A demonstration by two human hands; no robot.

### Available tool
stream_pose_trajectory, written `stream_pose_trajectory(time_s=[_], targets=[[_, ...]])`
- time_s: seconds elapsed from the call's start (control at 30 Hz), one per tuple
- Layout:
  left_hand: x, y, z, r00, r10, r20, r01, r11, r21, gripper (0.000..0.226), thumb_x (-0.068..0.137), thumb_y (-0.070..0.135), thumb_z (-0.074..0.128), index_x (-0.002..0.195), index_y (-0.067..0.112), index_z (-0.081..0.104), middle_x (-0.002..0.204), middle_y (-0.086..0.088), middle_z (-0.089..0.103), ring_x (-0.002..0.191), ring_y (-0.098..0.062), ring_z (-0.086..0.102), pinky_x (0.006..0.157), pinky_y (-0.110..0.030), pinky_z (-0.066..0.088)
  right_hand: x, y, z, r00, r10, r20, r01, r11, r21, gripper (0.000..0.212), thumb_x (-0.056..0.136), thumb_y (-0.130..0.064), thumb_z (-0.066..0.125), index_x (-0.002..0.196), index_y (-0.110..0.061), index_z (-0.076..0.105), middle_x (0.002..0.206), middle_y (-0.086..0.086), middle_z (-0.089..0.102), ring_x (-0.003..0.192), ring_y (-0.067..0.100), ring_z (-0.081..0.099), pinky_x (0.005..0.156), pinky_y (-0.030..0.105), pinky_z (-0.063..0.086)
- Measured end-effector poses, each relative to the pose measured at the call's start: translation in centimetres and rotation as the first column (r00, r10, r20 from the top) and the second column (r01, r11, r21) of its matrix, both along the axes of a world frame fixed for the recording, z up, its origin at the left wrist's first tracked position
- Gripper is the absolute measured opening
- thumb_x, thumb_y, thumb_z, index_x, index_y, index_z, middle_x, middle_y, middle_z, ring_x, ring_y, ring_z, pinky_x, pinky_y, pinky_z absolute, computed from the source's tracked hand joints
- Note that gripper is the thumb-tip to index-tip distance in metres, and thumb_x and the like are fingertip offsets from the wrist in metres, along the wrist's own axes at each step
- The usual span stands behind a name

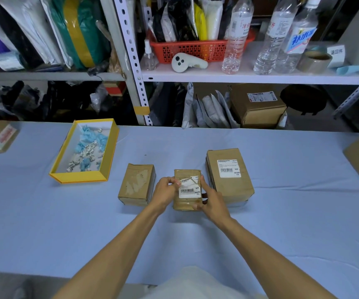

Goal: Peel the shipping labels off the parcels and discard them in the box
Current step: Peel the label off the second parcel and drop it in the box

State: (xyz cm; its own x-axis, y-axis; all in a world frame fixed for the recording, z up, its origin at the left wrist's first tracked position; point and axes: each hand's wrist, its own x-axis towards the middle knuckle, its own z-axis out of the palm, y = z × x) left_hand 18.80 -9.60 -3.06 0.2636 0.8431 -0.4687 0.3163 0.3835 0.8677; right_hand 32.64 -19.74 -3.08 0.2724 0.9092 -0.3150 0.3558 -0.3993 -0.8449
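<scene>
Mid-peel on the middle parcel (187,203), frame centre. Our left hand (166,188) pinches the lifted upper-left corner of its label (189,190). Our right hand (212,201) clamps the parcel's right side as a brace. The label's top strip is curled and wrinkled, the lower part flat.

Next, we'd say: a low, steady pull, since thin paper tears. The parcels are boxy, taped brown cardboard. The left parcel (137,184) shows a scuffed bare patch; the right parcel (230,186) is labelled. The rigid yellow box (79,179), left of centre, holds crumpled scraps (88,152). The tabletop (292,212) is pale blue cloth.
</scene>
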Motion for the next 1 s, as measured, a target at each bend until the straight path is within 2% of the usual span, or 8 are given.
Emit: stream_pose_trajectory(time_s=[0.33,0.53,0.6,0.67,0.77,0.87,0.93,1.0], targets=[[-0.1,-0.2,1.0,0.999,-0.049,0.005,0.049,0.999,-0.016,0.013,0.094,0.014,0.056,0.081,0.013,0.056,0.114,-0.012,0.067,0.106,-0.025,0.065,0.098,-0.044,0.052,0.2,0.2,-0.5,1.000,-0.008,-0.021,0.008,1.000,0.003,0.099,0.078,0.005,0.071,0.150,-0.034,0.016,0.111,0.005,0.064,0.083,0.014,0.066,0.062,0.008,0.052],[-0.6,0.0,1.0,0.992,-0.123,0.003,0.123,0.992,-0.017,0.025,0.090,0.007,0.055,0.067,0.018,0.055,0.110,-0.010,0.069,0.109,-0.028,0.064,0.104,-0.047,0.046,0.3,0.4,-0.8,1.000,0.007,0.000,-0.007,1.000,0.003,0.101,0.075,0.002,0.072,0.151,-0.036,0.017,0.112,0.006,0.066,0.090,0.020,0.069,0.078,0.028,0.059],[-0.9,0.2,1.2,0.992,-0.127,0.020,0.127,0.991,-0.033,0.027,0.093,0.006,0.052,0.069,0.016,0.056,0.110,-0.010,0.069,0.106,-0.026,0.063,0.099,-0.042,0.048,0.3,0.4,-0.9,1.000,0.000,0.010,0.000,1.000,-0.004,0.101,0.076,0.001,0.073,0.151,-0.037,0.016,0.112,0.005,0.066,0.088,0.020,0.069,0.078,0.030,0.059],[-0.9,0.3,2.1,0.992,-0.113,0.047,0.115,0.993,-0.033,0.022,0.097,0.010,0.049,0.079,0.011,0.060,0.108,-0.008,0.066,0.101,-0.022,0.060,0.089,-0.035,0.046,0.4,0.2,-0.9,1.000,-0.011,0.017,0.011,1.000,-0.002,0.094,0.081,-0.001,0.070,0.150,-0.037,0.018,0.112,0.002,0.064,0.083,0.015,0.068,0.074,0.029,0.059],[-0.1,0.1,2.5,0.990,-0.141,-0.007,0.141,0.990,0.019,0.013,0.096,0.017,0.055,0.083,0.016,0.057,0.104,-0.003,0.065,0.095,-0.017,0.060,0.084,-0.029,0.047,0.5,0.3,-0.7,0.995,-0.071,-0.065,0.072,0.997,0.003,0.062,0.094,-0.017,0.058,0.146,-0.036,0.032,0.105,0.000,0.067,0.080,0.014,0.066,0.076,0.039,0.060],[0.6,-0.3,2.1,0.987,-0.159,-0.025,0.159,0.987,0.017,0.011,0.096,0.020,0.055,0.087,0.014,0.056,0.105,-0.009,0.069,0.093,-0.019,0.065,0.079,-0.029,0.052,0.1,0.4,-0.2,0.998,-0.062,0.005,0.062,0.998,0.029,0.065,0.094,-0.019,0.057,0.147,-0.037,0.023,0.094,-0.008,0.068,0.080,0.006,0.065,0.066,0.018,0.054],[0.3,-0.2,2.2,0.987,-0.152,-0.046,0.153,0.988,0.034,0.011,0.097,0.021,0.054,0.093,0.011,0.057,0.107,-0.008,0.068,0.090,-0.015,0.062,0.072,-0.024,0.050,-0.2,0.3,0.1,0.997,-0.065,-0.048,0.066,0.997,0.030,0.064,0.095,-0.014,0.056,0.148,-0.031,0.026,0.093,-0.008,0.068,0.073,-0.005,0.064,0.061,0.009,0.049],[-0.2,-0.1,2.3,0.990,-0.129,-0.065,0.132,0.990,0.043,0.011,0.098,0.022,0.053,0.095,0.012,0.056,0.102,-0.002,0.065,0.086,-0.012,0.058,0.072,-0.022,0.046,-0.3,0.1,0.2,0.999,-0.035,-0.019,0.036,0.998,0.041,0.073,0.092,-0.008,0.058,0.147,-0.036,0.019,0.096,-0.006,0.067,0.072,-0.007,0.062,0.060,0.004,0.047]])
